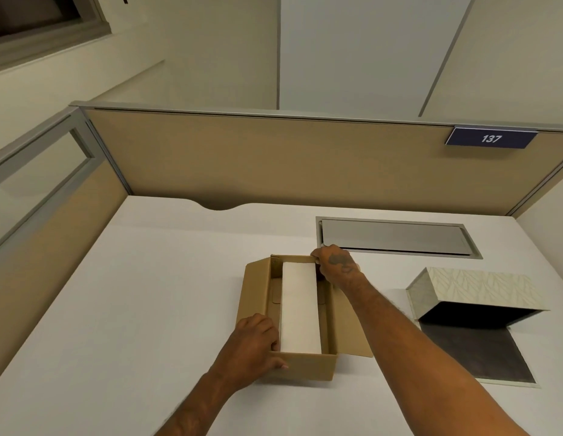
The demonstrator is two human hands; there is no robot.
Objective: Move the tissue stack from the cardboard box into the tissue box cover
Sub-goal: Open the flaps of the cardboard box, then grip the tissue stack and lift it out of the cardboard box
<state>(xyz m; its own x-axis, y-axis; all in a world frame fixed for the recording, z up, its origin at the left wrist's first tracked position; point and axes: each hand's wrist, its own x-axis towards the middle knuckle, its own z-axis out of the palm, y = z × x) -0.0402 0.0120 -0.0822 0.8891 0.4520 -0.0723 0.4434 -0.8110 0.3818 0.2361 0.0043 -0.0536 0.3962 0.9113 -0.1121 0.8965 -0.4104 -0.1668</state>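
An open brown cardboard box (254, 297) sits mid-desk with its flaps spread. Inside lies a long white tissue stack (299, 306), running away from me. My left hand (255, 341) is at the stack's near end, fingers curled inside the box and thumb over the box's front wall. My right hand (335, 265) reaches to the stack's far end, fingers tucked down behind it. To the right stands the pale patterned tissue box cover (472, 287), tipped open so its dark inside and grey base flap (475, 354) show.
The white desk (132, 294) is walled by tan partitions (274, 162) at the back and left. A grey cable hatch (396, 236) is set into the desk behind the box. A blue plate reading 137 (491, 139) hangs on the partition.
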